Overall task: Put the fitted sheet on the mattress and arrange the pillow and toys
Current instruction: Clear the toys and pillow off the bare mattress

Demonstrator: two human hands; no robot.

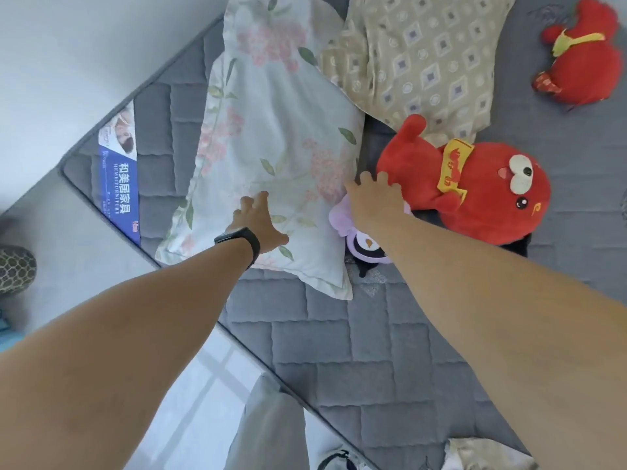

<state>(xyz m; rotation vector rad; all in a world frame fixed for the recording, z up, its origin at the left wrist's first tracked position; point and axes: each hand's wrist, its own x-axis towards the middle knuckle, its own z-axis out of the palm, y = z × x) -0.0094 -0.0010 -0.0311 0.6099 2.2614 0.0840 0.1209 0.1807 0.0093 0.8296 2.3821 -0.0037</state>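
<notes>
Floral pillow (271, 157) lies creased on bare mattress (339, 351); left hand (258, 222) rests spread; right hand (373, 195) unclear.

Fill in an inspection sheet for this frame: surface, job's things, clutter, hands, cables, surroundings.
Surface: grey quilted mattress, bare, no fitted sheet on it; blue label at its corner.
Job's things: floral pillow, patterned pillow, large red plush, small red plush, purple plush partly hidden.
Clutter: nothing seen.
Hands: left hand rests open on floral pillow; right hand on purple plush, grip unclear.
Cables: nothing seen.
Surroundings: pale floor, wall.
</notes>
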